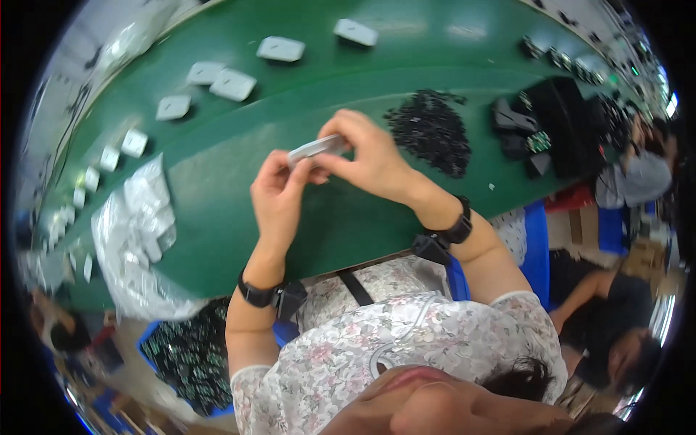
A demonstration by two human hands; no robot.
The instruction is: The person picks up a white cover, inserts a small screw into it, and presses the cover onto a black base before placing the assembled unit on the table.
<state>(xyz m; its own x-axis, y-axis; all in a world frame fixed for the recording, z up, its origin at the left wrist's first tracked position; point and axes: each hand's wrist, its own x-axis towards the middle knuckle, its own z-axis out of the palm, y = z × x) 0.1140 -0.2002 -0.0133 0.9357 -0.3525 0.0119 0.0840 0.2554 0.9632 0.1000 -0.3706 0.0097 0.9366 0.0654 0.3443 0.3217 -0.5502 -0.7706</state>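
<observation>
Between my two hands, above the green table (217, 188), is a flat pale-grey rectangular case (316, 148), tilted so that its narrow edge shows. My left hand (279, 185) pinches its left end between thumb and fingers. At the other end my right hand (366, 156) grips it from above, the thumb along the near edge. To the right of my right hand lies a heap of small black parts (435, 130). Several similar pale cases, among them a pale case (233, 85), lie in a curved row beyond and left of my hands.
Clear plastic bags (134, 239) lie at the table's left. Black boxes (554, 123) and small green circuit boards (539, 142) stand at right. Below the near left edge is a blue bin of dark parts (192, 355). Other people sit nearby, one person (609, 312) at lower right.
</observation>
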